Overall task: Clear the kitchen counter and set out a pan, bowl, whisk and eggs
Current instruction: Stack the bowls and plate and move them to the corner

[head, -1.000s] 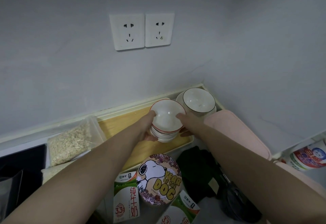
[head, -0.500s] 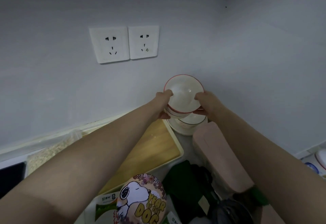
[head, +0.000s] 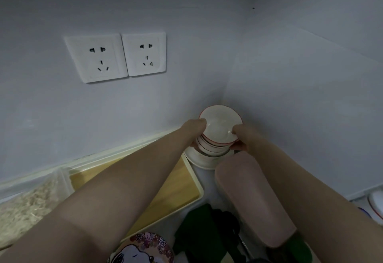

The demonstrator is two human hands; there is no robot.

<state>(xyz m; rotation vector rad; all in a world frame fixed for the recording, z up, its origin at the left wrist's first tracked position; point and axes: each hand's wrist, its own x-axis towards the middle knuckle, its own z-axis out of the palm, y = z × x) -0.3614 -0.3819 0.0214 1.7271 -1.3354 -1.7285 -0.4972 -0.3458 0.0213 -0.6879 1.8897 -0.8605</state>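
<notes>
Clearing step: left hand (head: 193,131) and right hand (head: 243,137) clamp red-rimmed bowl stack (head: 218,127) over white bowl (head: 202,160), centre-right corner. Next, likely: lower squarely, release gently.

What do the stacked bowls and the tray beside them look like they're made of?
The stacked bowls: likely glazed ceramic, glossy white with a red rim line. The tray: seemingly wood or bamboo, matte tan, inside a cream plastic-looking rim.
</notes>
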